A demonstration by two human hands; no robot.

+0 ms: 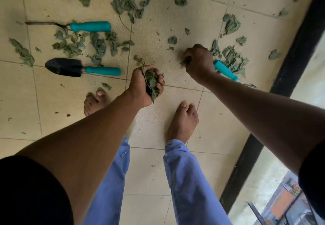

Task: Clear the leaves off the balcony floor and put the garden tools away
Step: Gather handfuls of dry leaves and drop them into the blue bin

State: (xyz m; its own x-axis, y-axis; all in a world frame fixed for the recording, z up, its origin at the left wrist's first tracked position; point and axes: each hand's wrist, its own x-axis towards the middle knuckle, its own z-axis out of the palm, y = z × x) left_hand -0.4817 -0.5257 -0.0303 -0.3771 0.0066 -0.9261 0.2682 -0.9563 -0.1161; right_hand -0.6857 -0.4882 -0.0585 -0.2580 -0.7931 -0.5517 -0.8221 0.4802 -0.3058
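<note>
Wilted green leaves [98, 46] lie scattered over the beige tiled balcony floor [158, 24]. My left hand [144, 84] holds a bunch of leaves [151, 84], palm up, just above the floor. My right hand [198, 63] is down at the floor with curled fingers pinching a few leaves at the edge of a pile [232, 57]. A black trowel with a teal handle [82, 69] lies to the left. Above it lies a thin weeder with a teal handle [89, 26]. A third teal-handled tool [226, 70] lies partly under my right wrist.
My bare feet [182, 121] stand on the tiles below the hands, blue trouser legs [190, 180] beneath. A black railing bar [288, 70] runs along the right edge, with a drop to the street beyond. More leaf piles [128, 3] lie farther out.
</note>
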